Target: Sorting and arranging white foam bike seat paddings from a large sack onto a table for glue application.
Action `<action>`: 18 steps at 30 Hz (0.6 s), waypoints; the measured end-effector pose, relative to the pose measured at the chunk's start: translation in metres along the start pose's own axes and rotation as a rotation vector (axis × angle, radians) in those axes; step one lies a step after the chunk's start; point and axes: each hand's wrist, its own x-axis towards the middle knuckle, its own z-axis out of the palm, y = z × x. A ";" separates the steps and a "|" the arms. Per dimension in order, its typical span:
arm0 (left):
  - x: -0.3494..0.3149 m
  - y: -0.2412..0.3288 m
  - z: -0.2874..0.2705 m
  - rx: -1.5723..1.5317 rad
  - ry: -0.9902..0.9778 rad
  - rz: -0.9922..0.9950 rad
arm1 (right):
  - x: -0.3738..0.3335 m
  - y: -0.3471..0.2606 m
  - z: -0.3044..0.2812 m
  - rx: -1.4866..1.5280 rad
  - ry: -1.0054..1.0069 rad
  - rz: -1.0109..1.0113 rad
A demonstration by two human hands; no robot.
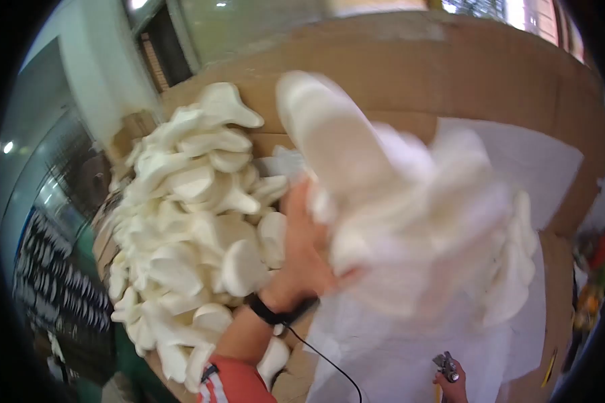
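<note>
I view remotely: the left hand [307,252], nearer, grasps blurred white rounded foam-like pieces [410,221] toward its three o'clock, uppermost long axis eleven-to-five; the right hand [456,388] (five o'clock) grips a silver metal tool [445,365].

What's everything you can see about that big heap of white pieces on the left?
The heap of white pieces is a tall jumble of smooth, matte, creamy shapes with rounded lobes, perhaps foam. They overlap at many angles, in front of brown cardboard and left of a white sheet. The left hand crosses in front of its right side; whether they touch is unclear.
</note>
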 end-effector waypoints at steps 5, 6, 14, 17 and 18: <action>0.199 0.130 -0.215 1.007 0.462 0.124 | 0.012 0.036 0.009 -0.219 -0.049 -0.047; 0.200 0.149 -0.229 0.768 0.560 0.046 | 0.015 0.046 0.014 -0.223 -0.061 -0.073; -0.221 0.055 -0.236 0.269 0.289 -0.975 | -0.077 0.022 0.031 -0.356 0.019 -0.122; -0.355 0.055 -0.206 0.022 -0.046 -1.264 | -0.118 0.015 -0.002 -0.352 0.002 -0.242; -0.353 0.067 -0.191 0.146 -0.287 -1.390 | -0.137 0.017 -0.016 -0.415 0.009 -0.321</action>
